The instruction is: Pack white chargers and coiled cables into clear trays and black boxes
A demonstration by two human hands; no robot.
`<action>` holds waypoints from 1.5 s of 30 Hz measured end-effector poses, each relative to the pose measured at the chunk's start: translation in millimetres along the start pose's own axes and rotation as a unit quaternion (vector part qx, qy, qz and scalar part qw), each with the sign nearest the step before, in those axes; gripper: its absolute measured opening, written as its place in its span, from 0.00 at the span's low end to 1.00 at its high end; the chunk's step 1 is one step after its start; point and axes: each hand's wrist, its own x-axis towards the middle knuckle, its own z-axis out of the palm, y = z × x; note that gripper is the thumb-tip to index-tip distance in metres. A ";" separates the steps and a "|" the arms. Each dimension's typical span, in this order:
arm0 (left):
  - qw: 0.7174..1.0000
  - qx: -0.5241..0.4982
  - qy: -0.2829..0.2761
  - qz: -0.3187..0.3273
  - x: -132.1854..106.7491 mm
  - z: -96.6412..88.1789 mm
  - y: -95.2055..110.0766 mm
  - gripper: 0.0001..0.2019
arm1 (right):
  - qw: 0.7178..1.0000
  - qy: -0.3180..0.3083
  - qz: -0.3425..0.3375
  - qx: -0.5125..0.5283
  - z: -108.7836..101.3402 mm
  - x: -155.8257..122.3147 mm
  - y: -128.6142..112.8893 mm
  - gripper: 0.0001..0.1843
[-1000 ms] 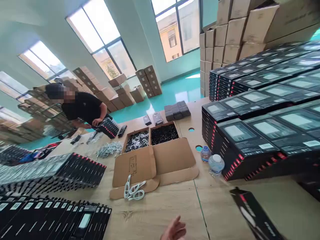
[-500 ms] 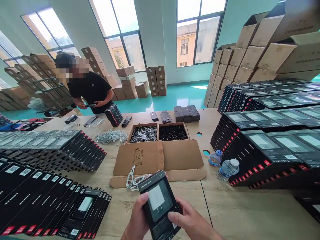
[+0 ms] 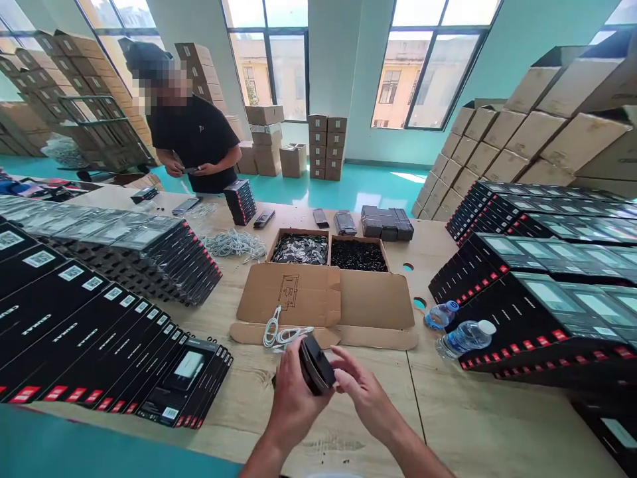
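Note:
My left hand (image 3: pixel 298 398) is wrapped around a black charger box (image 3: pixel 314 362), which is tipped so that one narrow end faces up towards me. Its windowed front is turned out of sight. At the box's right edge is my right hand (image 3: pixel 361 392), its thumb and fingers apart, the fingertips at or very close to the end. Just beyond the box, coiled white cables (image 3: pixel 283 336) lie on the flattened flaps of a cardboard box (image 3: pixel 375 299).
Rows of packed charger boxes stand at left (image 3: pixel 99 318) and right (image 3: pixel 497 318). Two water bottles (image 3: pixel 465 338) are beside the right stack. Behind the flaps are cartons of silvery pieces (image 3: pixel 301 249) and black pieces (image 3: pixel 358 255). Across the table stands a person (image 3: pixel 194 133) holding something dark.
The box has turned from showing its windowed front to showing its narrow end. My right hand has come off the front and moved to that end. The view has shifted left.

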 end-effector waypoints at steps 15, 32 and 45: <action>0.954 0.236 -0.157 0.100 -54.2 11.1 -4.5 0.44 | 0.993 0.060 0.020 -0.096 -3.7 -5.2 51.7 0.34; 0.916 0.397 -0.051 0.025 -74.6 15.7 -79.0 0.42 | 0.986 0.089 0.132 0.043 -11.5 32.2 94.1 0.21; 0.860 0.458 -0.007 -0.224 -37.7 -34.0 -152.9 0.48 | 0.920 0.038 0.109 -0.374 -73.6 113.4 76.6 0.03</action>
